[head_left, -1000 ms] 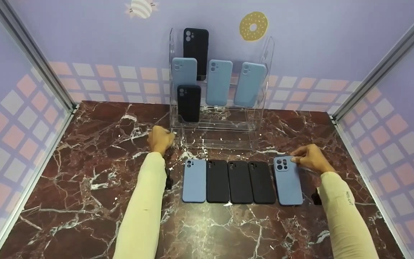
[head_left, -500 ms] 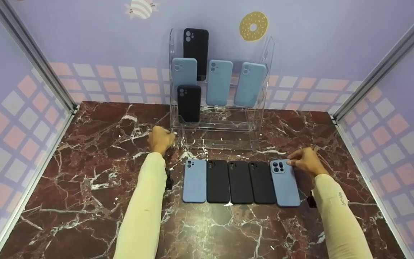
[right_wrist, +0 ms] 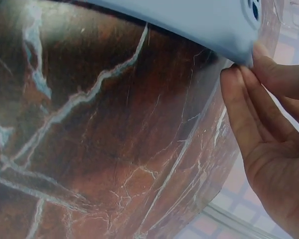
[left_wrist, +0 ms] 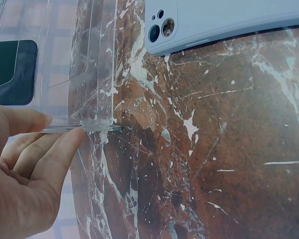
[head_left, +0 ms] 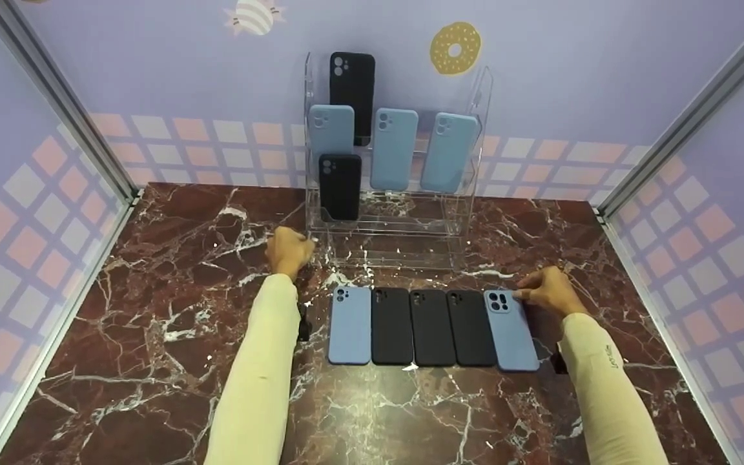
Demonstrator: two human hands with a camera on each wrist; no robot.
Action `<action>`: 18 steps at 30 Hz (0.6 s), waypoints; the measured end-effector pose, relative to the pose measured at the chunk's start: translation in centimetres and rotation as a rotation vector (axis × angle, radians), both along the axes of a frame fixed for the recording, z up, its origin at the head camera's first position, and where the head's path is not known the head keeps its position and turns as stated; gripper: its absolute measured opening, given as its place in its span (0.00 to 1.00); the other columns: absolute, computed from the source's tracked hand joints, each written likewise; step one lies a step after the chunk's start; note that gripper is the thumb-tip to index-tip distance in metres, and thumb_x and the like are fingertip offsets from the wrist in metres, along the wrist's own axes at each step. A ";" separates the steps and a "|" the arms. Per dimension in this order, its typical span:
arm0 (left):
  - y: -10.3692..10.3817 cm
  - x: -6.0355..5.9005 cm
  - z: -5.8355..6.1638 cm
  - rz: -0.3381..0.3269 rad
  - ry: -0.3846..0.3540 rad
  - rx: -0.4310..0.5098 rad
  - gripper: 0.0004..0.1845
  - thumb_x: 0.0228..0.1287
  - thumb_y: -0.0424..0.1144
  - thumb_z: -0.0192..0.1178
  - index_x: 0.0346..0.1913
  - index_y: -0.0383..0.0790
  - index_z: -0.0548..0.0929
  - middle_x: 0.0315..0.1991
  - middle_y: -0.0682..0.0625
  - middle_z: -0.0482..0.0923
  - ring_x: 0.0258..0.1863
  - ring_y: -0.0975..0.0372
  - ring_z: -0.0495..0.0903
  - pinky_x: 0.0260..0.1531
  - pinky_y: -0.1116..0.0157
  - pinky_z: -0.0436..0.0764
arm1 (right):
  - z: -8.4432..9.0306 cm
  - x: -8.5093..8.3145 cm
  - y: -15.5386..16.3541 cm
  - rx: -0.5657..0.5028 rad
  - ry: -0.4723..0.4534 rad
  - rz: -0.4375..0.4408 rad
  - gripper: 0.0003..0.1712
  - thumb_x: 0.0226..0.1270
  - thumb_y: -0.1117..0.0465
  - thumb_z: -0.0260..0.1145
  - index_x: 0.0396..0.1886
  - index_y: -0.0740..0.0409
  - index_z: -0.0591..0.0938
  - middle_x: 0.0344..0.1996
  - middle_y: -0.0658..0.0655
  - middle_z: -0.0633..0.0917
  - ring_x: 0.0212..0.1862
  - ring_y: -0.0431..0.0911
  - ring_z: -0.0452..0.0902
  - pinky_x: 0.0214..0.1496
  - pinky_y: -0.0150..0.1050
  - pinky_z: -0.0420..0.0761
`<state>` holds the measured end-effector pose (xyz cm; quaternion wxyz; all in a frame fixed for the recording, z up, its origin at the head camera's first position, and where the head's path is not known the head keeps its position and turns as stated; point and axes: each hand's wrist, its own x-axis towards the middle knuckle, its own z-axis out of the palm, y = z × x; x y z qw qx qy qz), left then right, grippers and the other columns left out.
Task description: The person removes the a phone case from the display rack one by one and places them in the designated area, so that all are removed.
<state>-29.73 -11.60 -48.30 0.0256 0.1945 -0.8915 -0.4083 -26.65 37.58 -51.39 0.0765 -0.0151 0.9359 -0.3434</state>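
My left hand (head_left: 290, 250) pinches the lower left edge of a clear acrylic display stand (left_wrist: 92, 124), thumb on one side and fingers on the other. At the right end of a row on the table, my right hand (head_left: 551, 290) holds the top right corner of a blue phone case (head_left: 513, 332) between thumb and fingertips. In the right wrist view that corner (right_wrist: 239, 52) sits in the pinch. Left of it lie several black phone cases (head_left: 433, 326) side by side, then another blue phone case (head_left: 350, 326) at the left end.
On the stand's tiers lean light blue cases (head_left: 394, 148) and black cases (head_left: 340, 187), one black case (head_left: 362, 90) highest at the back. Patterned walls (head_left: 178, 64) enclose the marbled table (head_left: 152, 387) at the back and both sides.
My right hand has moved slightly left and toward me, bringing the blue phone case up beside the nearest black one. In the last half second it barely moves. My left hand stays put.
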 end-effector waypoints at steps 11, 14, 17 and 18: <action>0.0 0.1 -0.2 0.003 0.005 -0.006 0.15 0.58 0.35 0.61 0.47 0.35 0.90 0.50 0.40 0.87 0.55 0.42 0.82 0.60 0.48 0.75 | 1.6 0.1 -2.0 0.067 0.120 0.098 0.12 0.60 0.67 0.75 0.40 0.73 0.87 0.36 0.68 0.89 0.35 0.54 0.85 0.39 0.45 0.84; 0.0 0.1 -0.2 -0.001 0.008 -0.007 0.15 0.58 0.35 0.61 0.46 0.35 0.90 0.50 0.40 0.87 0.56 0.42 0.81 0.61 0.48 0.75 | 2.5 0.1 -3.6 0.061 0.142 0.134 0.13 0.61 0.68 0.74 0.42 0.73 0.87 0.38 0.69 0.89 0.39 0.59 0.86 0.44 0.53 0.85; 0.0 0.1 -0.1 0.001 0.018 -0.001 0.15 0.58 0.36 0.62 0.46 0.35 0.90 0.49 0.40 0.87 0.55 0.43 0.82 0.61 0.48 0.75 | 3.4 0.0 -5.5 0.046 0.162 0.176 0.12 0.60 0.70 0.74 0.42 0.73 0.86 0.38 0.69 0.89 0.40 0.60 0.87 0.46 0.55 0.85; 0.0 0.1 -0.1 0.004 0.020 0.003 0.15 0.58 0.36 0.63 0.46 0.35 0.90 0.49 0.40 0.87 0.55 0.43 0.82 0.60 0.49 0.75 | 3.8 -0.1 -6.3 0.040 0.172 0.197 0.12 0.60 0.70 0.74 0.41 0.73 0.86 0.38 0.69 0.89 0.40 0.60 0.87 0.46 0.55 0.85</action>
